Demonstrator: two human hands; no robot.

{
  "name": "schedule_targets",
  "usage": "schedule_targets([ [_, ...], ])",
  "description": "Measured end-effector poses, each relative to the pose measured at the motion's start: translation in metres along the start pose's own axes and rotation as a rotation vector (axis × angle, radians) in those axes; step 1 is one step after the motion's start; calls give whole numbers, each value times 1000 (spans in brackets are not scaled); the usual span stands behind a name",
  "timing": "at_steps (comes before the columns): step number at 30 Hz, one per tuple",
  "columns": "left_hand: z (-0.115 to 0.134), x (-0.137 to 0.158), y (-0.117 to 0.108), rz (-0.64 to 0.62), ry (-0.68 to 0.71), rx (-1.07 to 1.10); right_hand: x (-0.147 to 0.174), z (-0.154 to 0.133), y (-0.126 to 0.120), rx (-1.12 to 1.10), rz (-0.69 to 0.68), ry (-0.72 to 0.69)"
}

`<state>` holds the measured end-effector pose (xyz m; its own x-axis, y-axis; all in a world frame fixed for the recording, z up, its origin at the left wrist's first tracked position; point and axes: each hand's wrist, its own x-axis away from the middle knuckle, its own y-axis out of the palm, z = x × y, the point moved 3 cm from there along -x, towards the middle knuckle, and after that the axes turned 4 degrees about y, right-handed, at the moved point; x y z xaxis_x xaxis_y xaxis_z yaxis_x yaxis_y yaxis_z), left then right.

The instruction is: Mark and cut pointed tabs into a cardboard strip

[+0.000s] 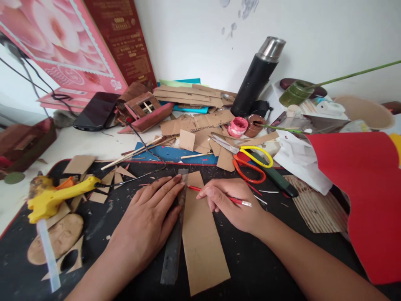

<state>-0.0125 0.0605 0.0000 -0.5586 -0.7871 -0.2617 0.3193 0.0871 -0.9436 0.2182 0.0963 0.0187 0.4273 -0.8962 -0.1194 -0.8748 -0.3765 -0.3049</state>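
Cardboard strip [203, 246] lies on the black mat [250, 271], the ruler [171, 255] along its nine o'clock side. The left hand [147, 213], flattened with fingers extended, rests on the ruler; at two o'clock the right hand [232, 205], fingers curled, pinches a red pencil [239, 201].

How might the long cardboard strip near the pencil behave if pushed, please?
The cardboard strip is probably light, since it looks thin. Its flat, straight lie suggests some stiffness. Its broad shape on the black mat makes rolling unlikely.
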Motion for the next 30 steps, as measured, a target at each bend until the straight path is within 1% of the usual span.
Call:
schedule_targets([
  [17, -2, 0, 0, -3, -50, 59, 2, -2, 0, -37, -44, -7],
  [27, -2, 0, 0, 4, -31, 39, 4, -3, 2, -63, -64, -11],
  [30, -2, 0, -1, 7, -32, 52, 4, -2, 3, -99, -46, -2],
])
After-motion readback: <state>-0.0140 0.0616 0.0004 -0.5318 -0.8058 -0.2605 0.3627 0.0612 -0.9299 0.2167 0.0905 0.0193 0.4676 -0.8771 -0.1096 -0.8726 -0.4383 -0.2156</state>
